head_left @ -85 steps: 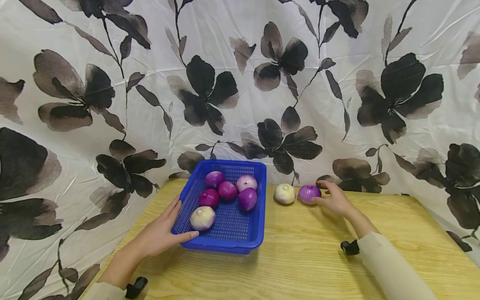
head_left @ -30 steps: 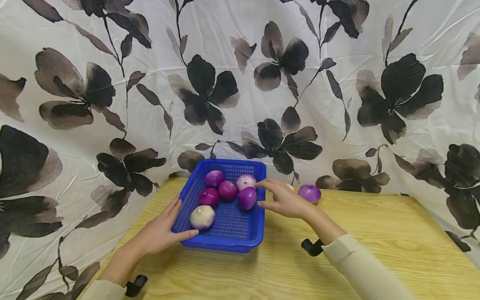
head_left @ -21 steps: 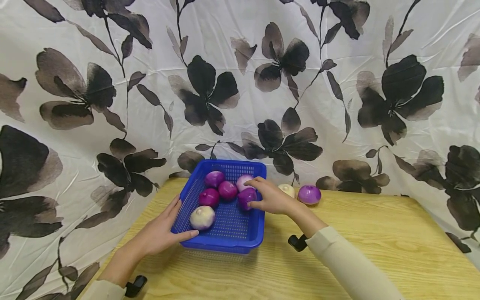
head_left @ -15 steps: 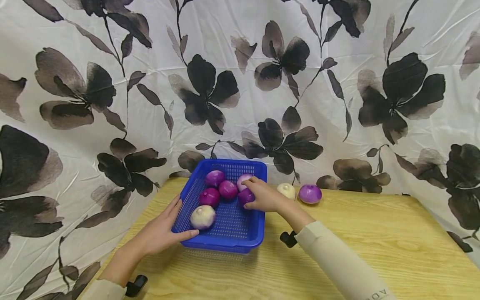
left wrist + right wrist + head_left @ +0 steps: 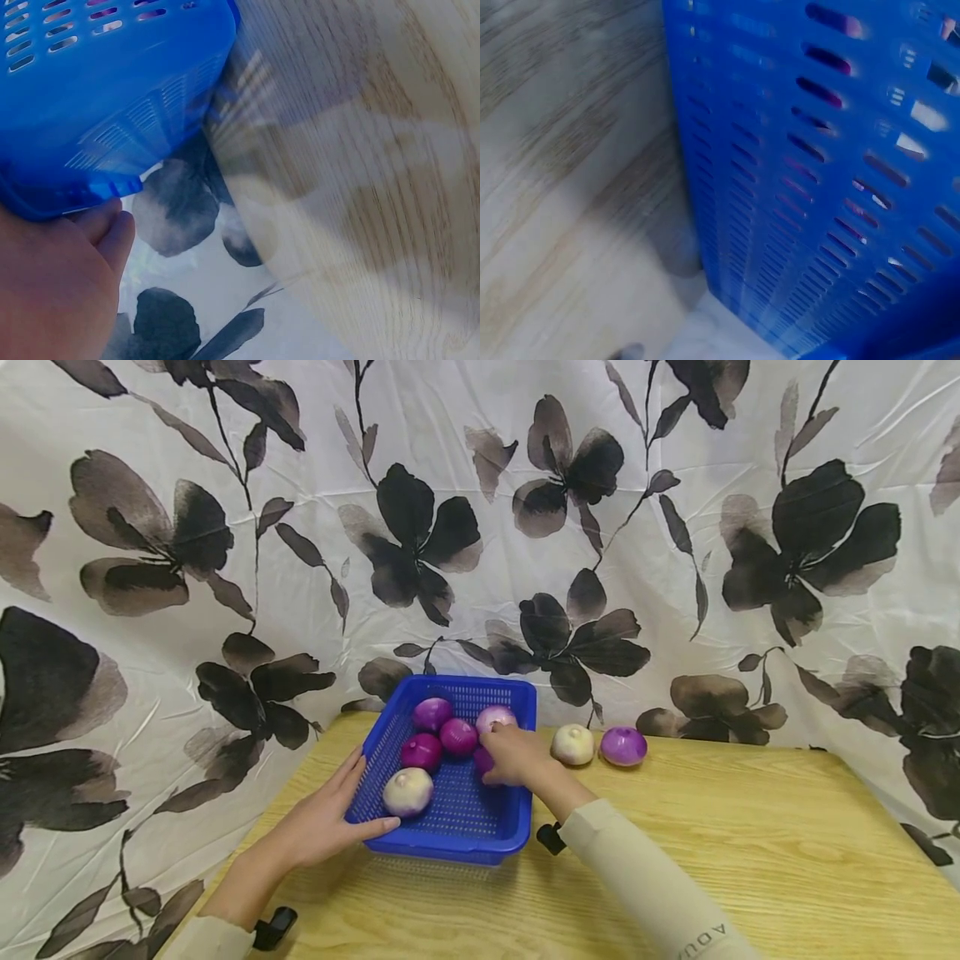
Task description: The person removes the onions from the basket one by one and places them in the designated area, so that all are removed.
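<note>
At the centre of the frame, a blue basket (image 5: 450, 847) is holding six onions: three purple onions (image 5: 422, 752) are clustering toward its upper left and middle, a white-and-purple onion (image 5: 408, 792) is sitting near its lower left corner, and a pale purple onion (image 5: 495, 718) is lying at its upper right, above a dark purple onion (image 5: 482, 763). The right hand (image 5: 519, 755) is grasping this last one, its curled fingers partly hiding it. The left hand (image 5: 318, 827) is resting against the basket's left side, fingers extended and released. Right of the basket, a white onion (image 5: 573, 745) and a bright purple onion (image 5: 624, 747) are sitting side by side. A wood-grain surface (image 5: 757, 827) is carrying everything; a floral cloth (image 5: 465, 410) is hanging behind.
</note>
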Demonstrator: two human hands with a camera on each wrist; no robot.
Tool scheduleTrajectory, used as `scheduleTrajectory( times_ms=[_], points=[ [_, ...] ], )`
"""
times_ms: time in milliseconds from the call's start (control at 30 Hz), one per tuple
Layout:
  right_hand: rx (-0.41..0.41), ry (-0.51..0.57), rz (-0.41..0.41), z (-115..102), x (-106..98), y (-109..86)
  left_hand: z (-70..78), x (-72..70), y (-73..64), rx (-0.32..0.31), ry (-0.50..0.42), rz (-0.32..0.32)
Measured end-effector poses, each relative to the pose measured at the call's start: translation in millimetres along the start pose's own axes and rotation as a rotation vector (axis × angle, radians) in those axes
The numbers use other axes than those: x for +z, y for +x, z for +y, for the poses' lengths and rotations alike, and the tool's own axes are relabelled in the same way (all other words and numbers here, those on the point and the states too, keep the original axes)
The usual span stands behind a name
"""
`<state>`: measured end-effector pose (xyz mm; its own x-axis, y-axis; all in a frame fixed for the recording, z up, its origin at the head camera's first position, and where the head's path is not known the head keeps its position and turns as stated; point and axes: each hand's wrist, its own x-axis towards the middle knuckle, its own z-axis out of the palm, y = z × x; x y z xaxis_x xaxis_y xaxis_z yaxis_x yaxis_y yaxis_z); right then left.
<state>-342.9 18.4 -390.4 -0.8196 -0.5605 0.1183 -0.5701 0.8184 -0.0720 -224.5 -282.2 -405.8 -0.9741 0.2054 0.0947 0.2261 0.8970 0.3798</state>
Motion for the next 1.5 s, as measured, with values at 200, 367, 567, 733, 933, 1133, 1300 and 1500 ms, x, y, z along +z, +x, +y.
scheduleTrajectory(
  times_ms=[200, 367, 567, 733, 933, 1133, 1300, 1500],
  points=[
    [-0.032, -0.036, -0.027, -2, 1, -1.9, 0.9, 1.0, 1.1, 0.006, 0.002, 0.001],
    [-0.065, 0.048, -0.036, -3, 3, -4.4, 1.6, 2.4, -1.0, 0.006, -0.003, -0.004],
    [-0.128, 0.305, 0.025, 0, 3, -8.1, 2.0, 3.5, -1.9, 0.001, -0.011, -0.009],
    [-0.169, 0.551, 0.153, 4, 0, -11.4, 0.0, 4.3, -1.6, 0.003, -0.008, -0.003],
    [-0.151, 0.777, 0.199, 8, -4, -21.9, -1.7, 3.9, -2.9, 0.003, -0.006, 0.006],
    [-0.141, 0.888, 0.222, 17, -12, -30.1, -0.5, 2.5, -2.0, 0.006, -0.009, 0.01],
    [-0.124, 0.885, 0.234, 26, -20, -39.1, 0.8, 1.0, -0.9, 0.013, -0.006, 0.015],
    [-0.059, 0.842, 0.238, 40, -29, -54.9, 2.7, -0.5, -0.2, 0.02, -0.007, 0.022]
  ],
)
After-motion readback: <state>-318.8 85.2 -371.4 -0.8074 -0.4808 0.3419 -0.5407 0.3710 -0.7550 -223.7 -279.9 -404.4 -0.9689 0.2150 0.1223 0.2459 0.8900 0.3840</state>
